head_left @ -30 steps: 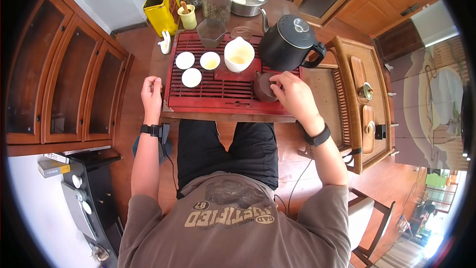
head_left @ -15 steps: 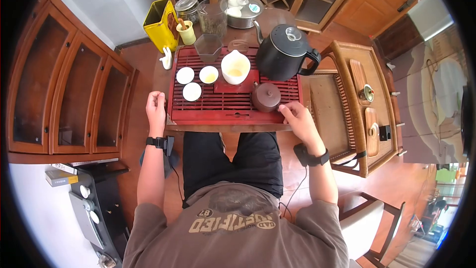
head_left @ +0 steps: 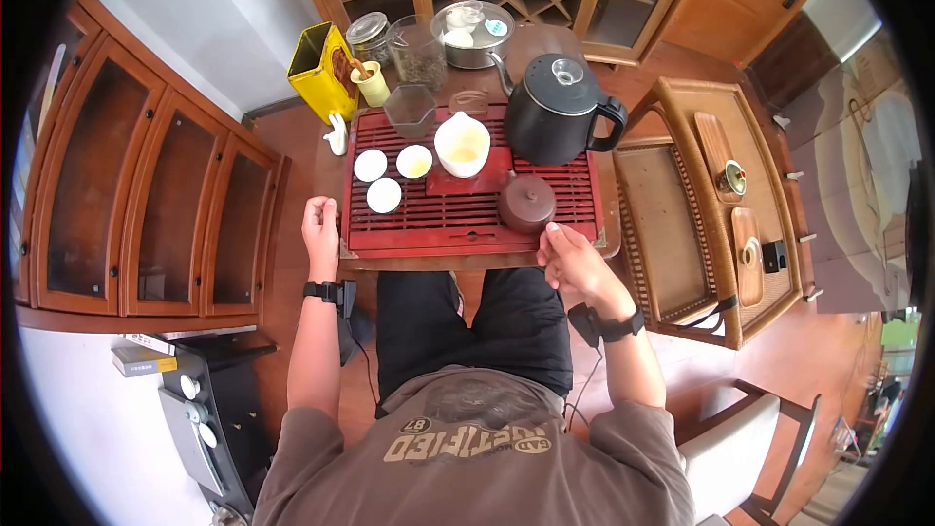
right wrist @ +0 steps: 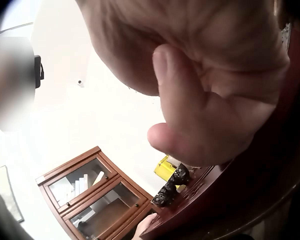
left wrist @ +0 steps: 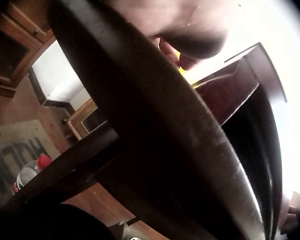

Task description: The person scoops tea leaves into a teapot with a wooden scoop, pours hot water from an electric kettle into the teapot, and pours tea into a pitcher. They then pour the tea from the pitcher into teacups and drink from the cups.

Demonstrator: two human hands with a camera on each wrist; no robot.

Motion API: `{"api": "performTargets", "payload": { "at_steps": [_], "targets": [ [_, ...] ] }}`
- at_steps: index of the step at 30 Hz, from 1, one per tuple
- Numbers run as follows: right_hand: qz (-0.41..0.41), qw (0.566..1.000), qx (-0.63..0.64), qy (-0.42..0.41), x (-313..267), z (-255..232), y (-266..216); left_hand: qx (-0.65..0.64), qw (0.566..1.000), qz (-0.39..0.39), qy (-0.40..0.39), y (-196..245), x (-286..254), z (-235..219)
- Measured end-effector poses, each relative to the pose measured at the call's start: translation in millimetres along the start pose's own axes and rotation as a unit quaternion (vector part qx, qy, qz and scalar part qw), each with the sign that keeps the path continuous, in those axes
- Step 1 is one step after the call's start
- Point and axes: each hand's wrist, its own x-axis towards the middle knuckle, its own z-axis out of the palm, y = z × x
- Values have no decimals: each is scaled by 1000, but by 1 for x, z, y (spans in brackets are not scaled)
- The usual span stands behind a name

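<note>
A small brown clay teapot (head_left: 527,206), its lid on, stands at the front right of the red slatted tea tray (head_left: 429,242). Just in front of it is my right hand (head_left: 577,263), fingers loosely curled and holding nothing. My left hand (head_left: 320,232) rests at the table's left edge, also loosely curled with nothing in it. On the tray are three small white cups; one cup (head_left: 415,162) contains pale yellow tea. A white pitcher (head_left: 462,146) with similar liquid stands behind the teapot. In the right wrist view, the right hand (right wrist: 215,95) shows bent fingers over the table edge.
A black electric kettle (head_left: 553,112) occupies the tray's back right. Behind the tray are a yellow tin (head_left: 321,73), a clear container (head_left: 419,54), a lidded steel pot (head_left: 474,36) and a cream tool holder (head_left: 370,86). A wicker cart (head_left: 672,224) stands to the right.
My right hand has left the teapot's lid and drawn back toward the table's front edge, its fingers curling loosely. The left hand stays at the table's left side. The head view has shifted slightly.
</note>
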Motion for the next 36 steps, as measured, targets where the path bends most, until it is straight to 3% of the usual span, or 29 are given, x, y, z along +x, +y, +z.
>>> {"api": "performTargets", "payload": {
  "at_steps": [4,9,17,21,31,33,36],
  "targets": [
    [-21,999,-38,-24,2,-1,12,0,1000,-2,-4,-2,2,0],
    [-57,996,-74,18,-7,10,8,-27,1000,2,-2,1,0,2],
    [-146,984,73,65,10,8,57,-37,999,-9,-3,3,-1,1],
    [-158,978,71,115,-7,10,36,-36,999,11,9,-2,-1,2],
    [-251,962,46,100,-16,6,-8,-6,1000,23,15,3,0,1],
    [-277,958,-34,69,-19,0,-6,-15,999,39,13,-1,0,1],
    [-256,963,-58,59,-25,3,-13,-18,999,38,17,-4,1,1]
  ]
}}
